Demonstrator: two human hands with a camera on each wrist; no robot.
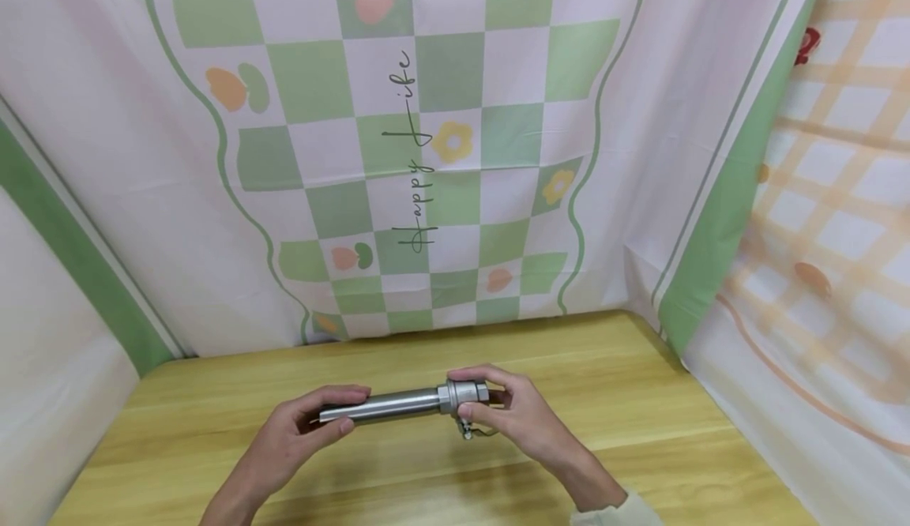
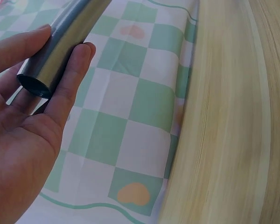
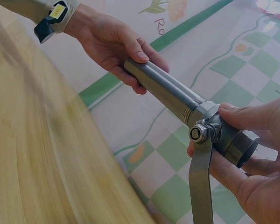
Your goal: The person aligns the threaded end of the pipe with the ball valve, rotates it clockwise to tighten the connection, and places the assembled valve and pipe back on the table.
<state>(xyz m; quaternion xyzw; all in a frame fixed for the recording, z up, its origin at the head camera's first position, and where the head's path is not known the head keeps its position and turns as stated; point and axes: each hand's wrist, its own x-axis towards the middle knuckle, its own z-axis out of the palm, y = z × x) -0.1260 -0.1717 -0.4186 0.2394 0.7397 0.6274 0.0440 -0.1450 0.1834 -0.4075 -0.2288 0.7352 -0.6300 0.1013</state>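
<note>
A straight metal pipe [image 1: 398,405] joins a metal ball valve [image 1: 462,394], both held above the table. Around the pipe's free end, my left hand [image 1: 284,435] grips with thumb and fingers. The left wrist view shows that hollow end of the pipe [image 2: 51,60] between thumb and fingers. My right hand [image 1: 522,415] holds the valve body at the other end. In the right wrist view, threads show where the pipe meets the valve [image 3: 224,133], and a flat lever handle [image 3: 200,182] hangs down from a nut on the valve's side.
Below the hands lies a wood-grain table [image 1: 611,376]. Behind it hangs a green-and-white checked cloth [image 1: 455,194] with printed lettering. An orange-checked cloth [image 1: 846,218] hangs along the right, and a white cloth with a green band [image 1: 78,265] borders the left.
</note>
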